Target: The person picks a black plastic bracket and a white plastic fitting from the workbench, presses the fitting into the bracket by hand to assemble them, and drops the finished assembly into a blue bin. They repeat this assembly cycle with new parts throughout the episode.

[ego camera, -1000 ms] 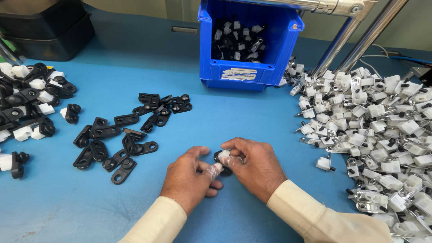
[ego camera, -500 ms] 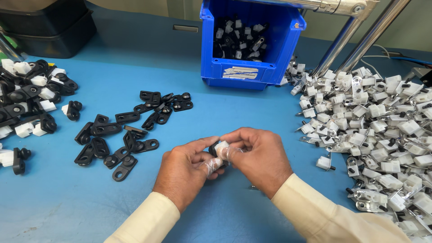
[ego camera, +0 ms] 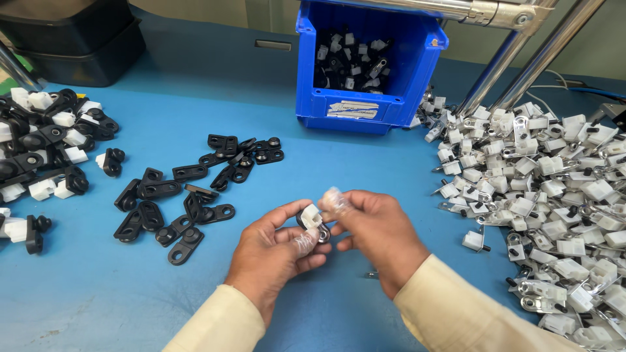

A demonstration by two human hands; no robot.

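My left hand [ego camera: 274, 254] and my right hand [ego camera: 378, 231] meet over the blue table [ego camera: 195, 98], both pinching one small part [ego camera: 313, 220]: a white plastic block on a black bracket with a metal piece. Clear finger cots cover my left thumb tip and my right fingertips. Cream sleeves cover both wrists. A loose scatter of black flat brackets [ego camera: 189, 189] lies just left of my left hand.
A big heap of white-and-metal parts [ego camera: 554, 195] fills the right side. A pile of black-and-white assembled parts [ego camera: 45, 137] sits at the far left. A blue bin [ego camera: 365, 91] holding such parts stands at the back, near two slanted metal tubes [ego camera: 521, 58] and black trays [ego camera: 72, 39].
Both hands have lifted a little off the table with the part, and the white block now shows between my fingertips.
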